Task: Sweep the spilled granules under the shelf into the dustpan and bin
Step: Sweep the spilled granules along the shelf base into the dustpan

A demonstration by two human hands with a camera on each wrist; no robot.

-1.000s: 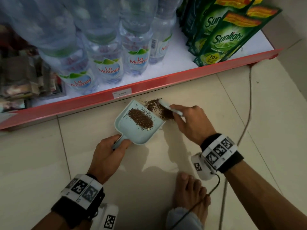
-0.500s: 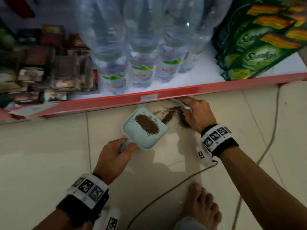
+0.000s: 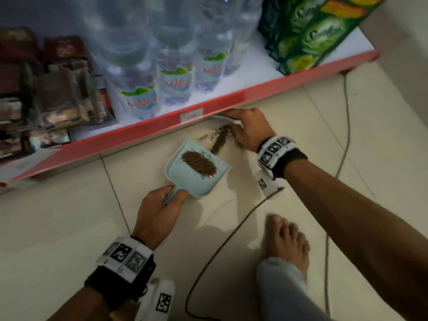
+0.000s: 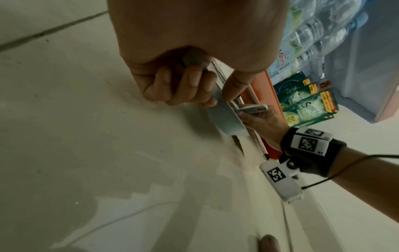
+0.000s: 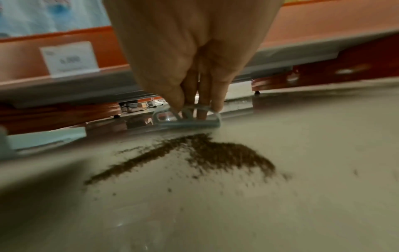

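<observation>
A pale blue dustpan [image 3: 185, 179] lies on the tiled floor with a heap of brown granules [image 3: 198, 163] in it. My left hand [image 3: 159, 212] grips its handle [image 4: 194, 61]. More brown granules [image 3: 221, 140] lie in a streak on the floor between the pan's mouth and the red shelf edge [image 3: 245, 98]. My right hand [image 3: 249, 128] holds a small pale blue brush [image 5: 187, 119] at the shelf's lower edge, just behind the spilled granules [image 5: 215, 153]. The brush bristles are hidden.
Water bottles [image 3: 171, 77] and green soap pouches [image 3: 308, 38] stand on the bottom shelf. A black cable [image 3: 220, 246] runs across the floor by my bare foot [image 3: 287, 239]. A price tag [image 5: 69, 58] hangs on the shelf edge. Open tile lies left of the dustpan.
My right hand has drawn the brush back from the dustpan's mouth to the shelf edge, leaving the loose granules as a streak on the floor. The left hand keeps hold of the dustpan.
</observation>
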